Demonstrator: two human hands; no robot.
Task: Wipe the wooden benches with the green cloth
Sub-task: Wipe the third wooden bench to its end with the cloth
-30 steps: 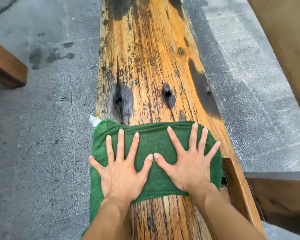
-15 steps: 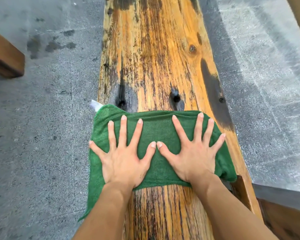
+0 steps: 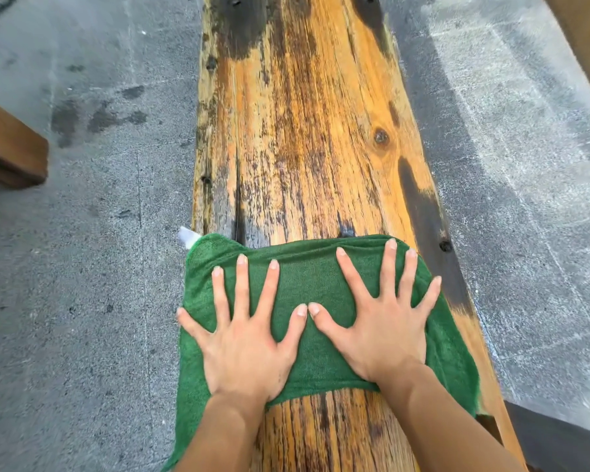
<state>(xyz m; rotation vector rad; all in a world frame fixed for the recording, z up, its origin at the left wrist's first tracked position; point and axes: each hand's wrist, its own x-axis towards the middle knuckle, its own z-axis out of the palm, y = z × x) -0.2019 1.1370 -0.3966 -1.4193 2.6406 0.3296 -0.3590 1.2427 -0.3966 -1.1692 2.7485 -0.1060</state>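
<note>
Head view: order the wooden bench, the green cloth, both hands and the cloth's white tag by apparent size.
1. wooden bench
2. green cloth
3. left hand and right hand: they look alike, so not ranked apart
4. white tag

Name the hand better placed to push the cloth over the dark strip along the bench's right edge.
Right. The right hand presses flat on the green cloth just beside that dark strip; the left hand lies by the bench's opposite edge.

left hand: flat, fingers splayed | right hand: same
</note>
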